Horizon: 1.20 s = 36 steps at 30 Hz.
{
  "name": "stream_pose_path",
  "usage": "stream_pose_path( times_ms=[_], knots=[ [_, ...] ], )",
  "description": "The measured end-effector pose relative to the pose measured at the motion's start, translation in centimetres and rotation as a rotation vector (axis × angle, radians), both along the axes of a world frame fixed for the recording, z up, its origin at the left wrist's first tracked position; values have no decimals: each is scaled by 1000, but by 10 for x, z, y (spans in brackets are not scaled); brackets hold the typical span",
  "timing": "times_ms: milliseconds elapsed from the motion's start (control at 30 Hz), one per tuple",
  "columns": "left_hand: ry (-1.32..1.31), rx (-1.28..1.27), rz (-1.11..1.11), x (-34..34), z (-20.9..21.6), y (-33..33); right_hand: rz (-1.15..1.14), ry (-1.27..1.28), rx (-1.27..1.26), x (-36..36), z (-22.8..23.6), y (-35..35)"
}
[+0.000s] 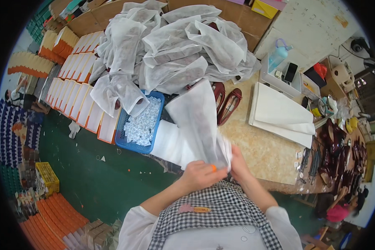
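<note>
Close to my body, both hands grip the near end of a white translucent fabric bag, which lies away from me over the table edge. Something dark shows faintly through it; its shape is hard to make out. My left hand, with an orange band on one finger, is closed on the bag's edge. On the other side my right hand pinches the same end, its fingers partly hidden. Under the bag lie flat white bags. Just beyond, a pair of dark red flat shoes rests on the table.
Left of the bag sits a blue basket of small clear packets. A large heap of filled white bags covers the back. Rows of open orange-and-white boxes stand left. On the right are a stack of white sheets and many dark red shoes.
</note>
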<state>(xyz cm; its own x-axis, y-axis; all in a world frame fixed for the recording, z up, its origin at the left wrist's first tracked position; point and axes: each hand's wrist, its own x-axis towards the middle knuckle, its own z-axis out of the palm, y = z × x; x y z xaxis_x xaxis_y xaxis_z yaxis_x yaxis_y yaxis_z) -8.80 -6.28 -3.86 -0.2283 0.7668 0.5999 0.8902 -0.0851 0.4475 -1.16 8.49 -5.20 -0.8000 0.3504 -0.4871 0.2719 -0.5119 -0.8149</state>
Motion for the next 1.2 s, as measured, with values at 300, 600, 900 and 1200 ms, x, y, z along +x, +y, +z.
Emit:
stream_pose_path(
  times_ms=[300, 600, 900, 1200],
  knots=[
    [-540, -637, 715, -67, -150, -68, -40, 30, 1237, -107, -138, 125],
    [-598, -901, 798, -23, -217, -25, -11, -464, 972, -98, -224, 112],
    [-779, -575, 651, 14, -207, 1, 440, -450, 1142, 97, -189, 82],
    [-454, -867, 524, 42, -218, 42, 298, -424, 1072, 142, -194, 52]
  ],
)
